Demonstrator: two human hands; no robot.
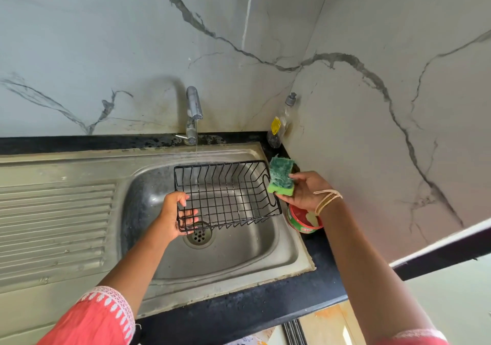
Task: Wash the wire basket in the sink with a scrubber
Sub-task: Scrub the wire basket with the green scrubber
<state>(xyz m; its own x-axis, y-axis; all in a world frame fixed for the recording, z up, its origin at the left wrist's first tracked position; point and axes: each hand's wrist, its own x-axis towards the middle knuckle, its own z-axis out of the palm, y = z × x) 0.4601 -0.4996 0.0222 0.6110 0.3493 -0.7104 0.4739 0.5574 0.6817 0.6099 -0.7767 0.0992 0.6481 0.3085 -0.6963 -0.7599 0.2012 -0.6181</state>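
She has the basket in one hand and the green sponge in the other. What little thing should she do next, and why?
Probably bring the scrubber in her right hand onto the wire basket and start rubbing. Her left hand grips the basket over the sink, water from the tap falls on its wires, and the scrubber is just beside the basket's right end, not touching it.

two bare forearms enter from the near edge. left sleeve [93,318]: coral pink, short, hem trimmed with white lace and white leaf-shaped marks. right sleeve [414,338]: same pink, only its edge showing. right wrist: several thin pale threads [327,200], loosely wound.
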